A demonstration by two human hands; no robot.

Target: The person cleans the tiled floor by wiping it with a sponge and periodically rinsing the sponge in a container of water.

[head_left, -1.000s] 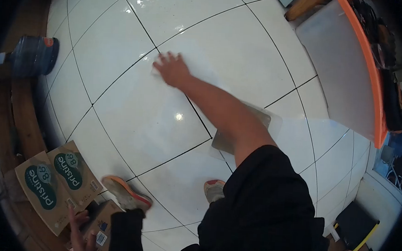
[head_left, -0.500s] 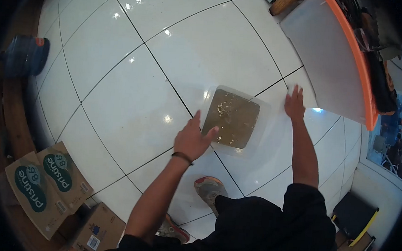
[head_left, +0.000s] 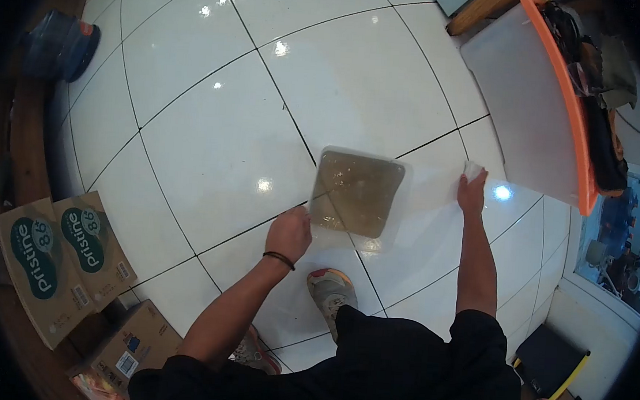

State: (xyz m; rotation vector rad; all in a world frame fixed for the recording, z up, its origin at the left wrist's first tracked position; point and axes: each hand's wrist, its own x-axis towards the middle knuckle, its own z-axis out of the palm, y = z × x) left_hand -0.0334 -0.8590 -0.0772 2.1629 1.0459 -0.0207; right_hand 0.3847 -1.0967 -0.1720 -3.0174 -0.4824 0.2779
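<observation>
Spanning the view, glossy white floor tiles (head_left: 214, 135) meet one translucent, orange-rimmed plastic bin (head_left: 520, 102) at two o'clock. One clear, squarish plastic container of murky brown water (head_left: 400, 205) sits near centre. Of two bare hands, the left hand (head_left: 288, 235), at its eight o'clock, has just curled inward, perhaps to steady it; whether the fingers clamp it, I cannot tell. The right hand (head_left: 471, 194), at three o'clock, pinches one crumpled white cloth (head_left: 473, 167).
</observation>
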